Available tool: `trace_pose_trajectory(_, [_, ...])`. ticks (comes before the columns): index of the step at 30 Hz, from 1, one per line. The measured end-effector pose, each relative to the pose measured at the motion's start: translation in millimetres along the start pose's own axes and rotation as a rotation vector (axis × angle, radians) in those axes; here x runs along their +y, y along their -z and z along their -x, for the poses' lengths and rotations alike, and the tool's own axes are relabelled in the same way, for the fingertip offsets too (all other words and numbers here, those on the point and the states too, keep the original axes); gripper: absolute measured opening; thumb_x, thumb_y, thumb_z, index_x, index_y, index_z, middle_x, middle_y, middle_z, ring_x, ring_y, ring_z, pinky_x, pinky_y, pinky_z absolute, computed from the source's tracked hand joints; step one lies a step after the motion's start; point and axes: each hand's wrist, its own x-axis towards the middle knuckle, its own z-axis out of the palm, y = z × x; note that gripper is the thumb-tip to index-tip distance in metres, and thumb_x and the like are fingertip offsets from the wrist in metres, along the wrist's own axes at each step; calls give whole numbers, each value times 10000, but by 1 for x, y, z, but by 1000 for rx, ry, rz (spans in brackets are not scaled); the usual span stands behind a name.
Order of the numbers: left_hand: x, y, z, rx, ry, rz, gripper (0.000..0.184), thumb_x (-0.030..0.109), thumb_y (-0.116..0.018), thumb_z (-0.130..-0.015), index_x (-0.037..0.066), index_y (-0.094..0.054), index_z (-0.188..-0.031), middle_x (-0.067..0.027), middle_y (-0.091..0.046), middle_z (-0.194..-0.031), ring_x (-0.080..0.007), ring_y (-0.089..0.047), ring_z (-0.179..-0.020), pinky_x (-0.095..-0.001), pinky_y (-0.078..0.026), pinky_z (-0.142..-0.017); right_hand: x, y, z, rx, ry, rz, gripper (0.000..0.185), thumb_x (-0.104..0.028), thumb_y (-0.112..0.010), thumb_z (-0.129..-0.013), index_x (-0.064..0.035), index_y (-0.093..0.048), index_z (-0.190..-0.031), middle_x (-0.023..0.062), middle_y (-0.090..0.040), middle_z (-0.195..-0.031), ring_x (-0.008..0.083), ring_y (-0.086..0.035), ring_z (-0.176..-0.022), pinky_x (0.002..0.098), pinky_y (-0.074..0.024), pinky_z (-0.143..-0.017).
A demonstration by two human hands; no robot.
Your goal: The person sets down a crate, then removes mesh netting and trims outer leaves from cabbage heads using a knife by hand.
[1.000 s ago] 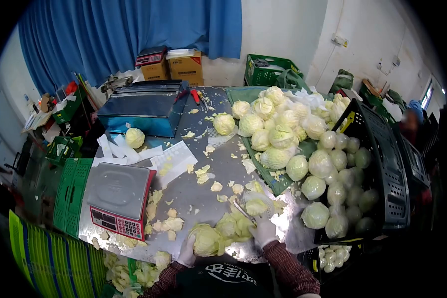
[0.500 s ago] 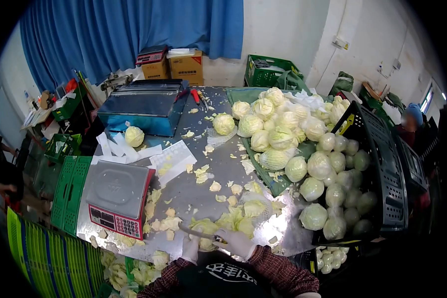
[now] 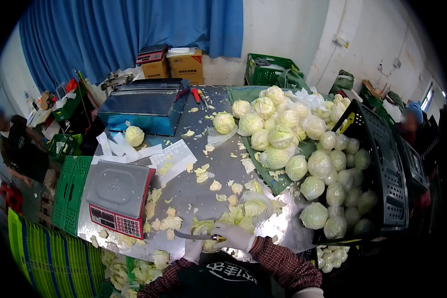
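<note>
At the table's near edge a partly hidden cabbage (image 3: 209,245) sits low between my gloved hands. My right hand (image 3: 232,235) is closed round the handle of a curved knife (image 3: 189,236), whose blade points left across the front of the cabbage. On the cabbage's left side lies my left hand (image 3: 193,250), its fingers partly hidden by the blade. Loose green leaves (image 3: 233,216) lie just beyond my hands.
A scale (image 3: 118,191) stands at the left, with a blue-sided machine (image 3: 141,110) behind it. Cabbages (image 3: 281,136) are piled on green cloth. Wrapped ones fill a tipped black crate (image 3: 390,174). A person (image 3: 22,149) stands at far left, another (image 3: 411,121) at far right.
My right hand has brought the knife leftwards from the leaves to the cabbage by my left hand. The cabbage has moved down towards my body. A person has come into view at the far left.
</note>
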Motion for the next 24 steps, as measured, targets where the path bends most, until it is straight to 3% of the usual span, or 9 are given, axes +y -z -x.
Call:
trace_pose_trajectory(3, [-3,5,-4,123,24,1,514,324,-611,-921,31,-437,-1305,-118,-561,-1232,-218,-590,-1079,-375,-513,-904,-9,8,3,-105,7,-9,314,-352,-666,-840,-99,-596,-1012,59,-571,-926,275,-620,-753,376,-507,-660])
trace_pose_trajectory(7, [24,6,10,-200,440,599,598,357,-649,-879,25,-427,-1324,-128,-512,-1309,-262,-525,-1190,-426,-438,-997,8,34,33,-116,-226,-298,365,-341,-666,-833,-65,-599,-1062,106,-605,-995,262,-630,-844,372,-499,-722])
trace_pose_trajectory(8, [19,0,16,-260,-9,95,631,400,-647,-864,39,-427,-1332,-128,-501,-1326,-260,-493,-1226,-427,-404,-1026,15,48,38,124,-498,-219,412,-365,-680,-821,-73,-597,-1099,128,-606,-1012,245,-632,-849,355,-498,-739])
trace_pose_trajectory(9, [20,-2,17,-339,-152,-167,664,424,-651,-852,55,-411,-1349,-124,-483,-1345,-256,-472,-1249,-430,-372,-1050,17,53,39,369,-769,-134,460,-389,-694,-809,-81,-595,-1137,149,-608,-1028,229,-634,-855,338,-496,-756])
trace_pose_trajectory(11, [22,-4,17,-390,-504,-685,731,471,-658,-828,87,-378,-1383,-117,-446,-1384,-248,-429,-1294,-435,-307,-1098,4,37,37,346,-673,-179,520,-416,-702,-795,-81,-584,-1174,170,-607,-1035,247,-634,-876,343,-494,-777])
trace_pose_trajectory(14, [9,-10,14,-528,-366,-701,732,370,-679,-843,111,-317,-1424,-112,-433,-1391,-262,-446,-1277,-441,-317,-1092,-6,-4,23,292,-567,-223,640,-475,-715,-762,-84,-558,-1244,196,-604,-1066,284,-629,-929,356,-489,-815])
trace_pose_trajectory(19, [36,20,27,-214,489,-163,727,323,-655,-877,105,-256,-1445,-134,-416,-1351,-306,-422,-1272,-475,-384,-1036,22,-20,5,180,-632,-351,721,-522,-738,-728,-42,-563,-1236,173,-590,-1097,290,-595,-1006,356,-472,-886])
trace_pose_trajectory(23, [62,15,22,-140,-499,-1090,961,351,-791,-719,20,-243,-1436,-237,-362,-1365,-386,-339,-1304,-472,-306,-1076,43,-19,-7,210,-585,-307,685,-561,-712,-737,-34,-610,-1164,190,-622,-1038,302,-617,-970,349,-482,-835])
trace_pose_trajectory(24, [71,6,14,-228,-581,-1267,1033,366,-821,-649,-9,-251,-1425,-251,-319,-1406,-410,-286,-1332,-483,-262,-1093,42,-12,-16,125,-648,-301,646,-581,-681,-750,-54,-637,-1122,196,-639,-1010,323,-626,-949,367,-489,-813])
